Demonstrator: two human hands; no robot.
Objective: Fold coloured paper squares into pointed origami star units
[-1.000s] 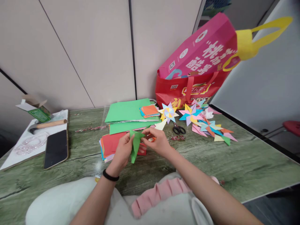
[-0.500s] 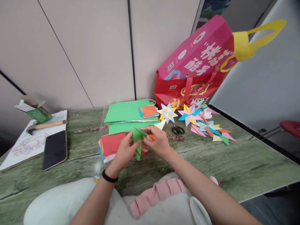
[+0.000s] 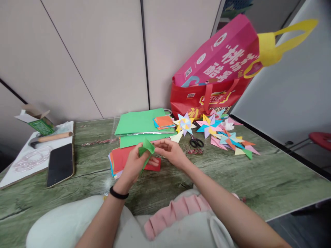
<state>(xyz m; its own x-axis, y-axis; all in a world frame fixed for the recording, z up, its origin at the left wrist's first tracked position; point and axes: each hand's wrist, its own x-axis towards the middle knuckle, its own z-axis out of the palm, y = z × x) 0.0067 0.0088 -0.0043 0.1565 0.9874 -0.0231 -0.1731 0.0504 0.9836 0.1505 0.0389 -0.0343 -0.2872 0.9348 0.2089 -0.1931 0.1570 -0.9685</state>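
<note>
A folded piece of green paper (image 3: 146,147) is held above the table, its top fold partly spread and its lower end partly hidden by fingers. My left hand (image 3: 134,162) is closed round it, thumb in front, and wears a black band at the wrist. At the paper's right edge, the fingertips of my right hand (image 3: 169,151) pinch it. Under and behind my hands lies a stack of coloured paper (image 3: 121,159) with a red sheet on top. Larger green sheets (image 3: 139,122) lie farther back, with small orange squares (image 3: 164,121) on them.
Folded paper stars (image 3: 184,124) and loose folded pieces (image 3: 232,141) lie to the right, near black-handled scissors (image 3: 196,142). A red bag (image 3: 186,100) stands against the wall. On the left are a phone (image 3: 60,165), a hammer (image 3: 51,137) and a small box (image 3: 41,122). A plush toy (image 3: 67,220) fills my lap.
The green paper has turned and tilted to the left in my left hand, and its top fold has spread. Both hands have shifted slightly left.
</note>
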